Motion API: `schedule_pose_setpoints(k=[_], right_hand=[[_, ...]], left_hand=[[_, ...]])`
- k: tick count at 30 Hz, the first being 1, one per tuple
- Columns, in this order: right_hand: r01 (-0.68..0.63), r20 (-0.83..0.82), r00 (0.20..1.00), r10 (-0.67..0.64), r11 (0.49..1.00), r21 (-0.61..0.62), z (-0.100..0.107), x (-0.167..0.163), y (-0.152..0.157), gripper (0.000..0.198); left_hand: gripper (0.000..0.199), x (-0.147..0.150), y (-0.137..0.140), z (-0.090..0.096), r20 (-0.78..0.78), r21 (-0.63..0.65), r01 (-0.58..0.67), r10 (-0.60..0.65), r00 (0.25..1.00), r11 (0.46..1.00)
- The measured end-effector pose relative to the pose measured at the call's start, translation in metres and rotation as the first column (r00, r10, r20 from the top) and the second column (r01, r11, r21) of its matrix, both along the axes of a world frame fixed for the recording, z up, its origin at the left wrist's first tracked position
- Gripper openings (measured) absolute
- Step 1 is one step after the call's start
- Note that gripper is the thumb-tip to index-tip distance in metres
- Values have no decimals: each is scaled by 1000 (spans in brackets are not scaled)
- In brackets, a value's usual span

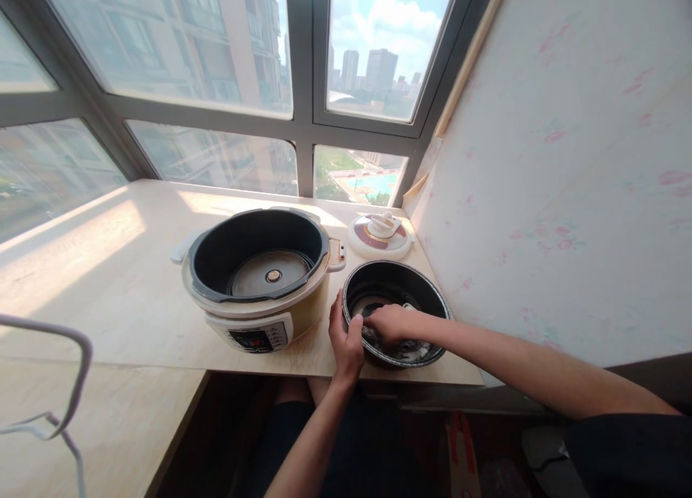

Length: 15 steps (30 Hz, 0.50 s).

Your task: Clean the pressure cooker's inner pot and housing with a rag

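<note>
A dark inner pot (pixel 397 271) stands near the front edge of the wooden counter, with something shiny or wet on its bottom. My left hand (pixel 346 339) grips its left rim, thumb over the edge and fingers along the outside. Reaching in from the right, my right hand (pixel 390 323) is down inside the pot with its fingers curled. A small whitish bit shows beside that hand; what the fingers hold, if anything, is hidden. Left of the pot sits the electric pressure cooker base (pixel 303 307), uncovered, its dark cavity and front control panel showing.
Behind the pot lies the cooker lid (pixel 381 235), knob up, close to the flowered wall (pixel 540 195). Windows (pixel 373 51) rise behind the counter (pixel 135 296). A bent grey-white tube or cord (pixel 81 354) stands at the left edge.
</note>
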State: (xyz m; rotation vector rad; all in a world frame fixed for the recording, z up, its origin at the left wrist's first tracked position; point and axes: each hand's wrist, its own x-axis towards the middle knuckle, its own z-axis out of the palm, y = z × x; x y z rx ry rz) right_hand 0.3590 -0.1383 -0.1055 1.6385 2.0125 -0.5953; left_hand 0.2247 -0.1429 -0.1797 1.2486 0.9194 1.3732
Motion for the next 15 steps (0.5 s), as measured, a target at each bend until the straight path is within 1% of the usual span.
schedule_pose_setpoints(k=[2,4,5,10,12,15], right_hand=[[53,99,993,-60,996,72,2,2,-3,39],[122,140,980,-141,984,133,1,4,0,27],[148,143,975,-171,977,156,0,5,3,26],[241,124,950,-286,926,292,-7,17,25,31],[250,84,953,-290,914,320,-8,22,28,34],[260,-4,962,-273,908,329,-10,25,27,40]], left_hand=[[60,-3,2,1,-4,-13,26,-26,1000,1000],[64,-5,3,2,-3,-26,48,-48,999,999],[66,-6,4,2,-2,-31,55,-55,998,998],[69,-6,4,5,-8,-46,67,-68,998,997],[69,-5,4,5,-18,-32,45,-46,999,998],[69,-1,4,2,-14,16,-16,16,1000,1000]])
